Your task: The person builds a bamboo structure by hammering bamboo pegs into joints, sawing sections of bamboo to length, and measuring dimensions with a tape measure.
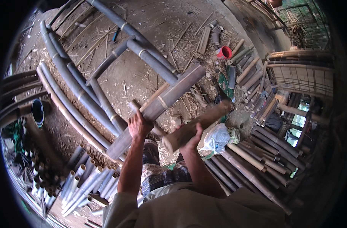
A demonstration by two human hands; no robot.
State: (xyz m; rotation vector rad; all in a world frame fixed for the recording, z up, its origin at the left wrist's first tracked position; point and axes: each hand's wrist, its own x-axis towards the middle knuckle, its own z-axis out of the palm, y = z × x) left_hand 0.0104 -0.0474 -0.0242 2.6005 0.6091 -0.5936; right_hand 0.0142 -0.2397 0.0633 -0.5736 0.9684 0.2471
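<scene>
Steadying a pole (157,108) under the curled left hand (140,126), just beside a crossing rod (134,105), and clasping a log (204,117) in the right hand (192,140), apparently fitting the rod and probably needing firm bracing and an aimed knock next, with pole extending both ways past the left grip.

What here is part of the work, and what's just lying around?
Seemingly in use:
thick wooden piece, in the right hand
dark bamboo length, under the left hand

Seemingly lying about:
red container
dark bucket
pale plastic bag
</scene>
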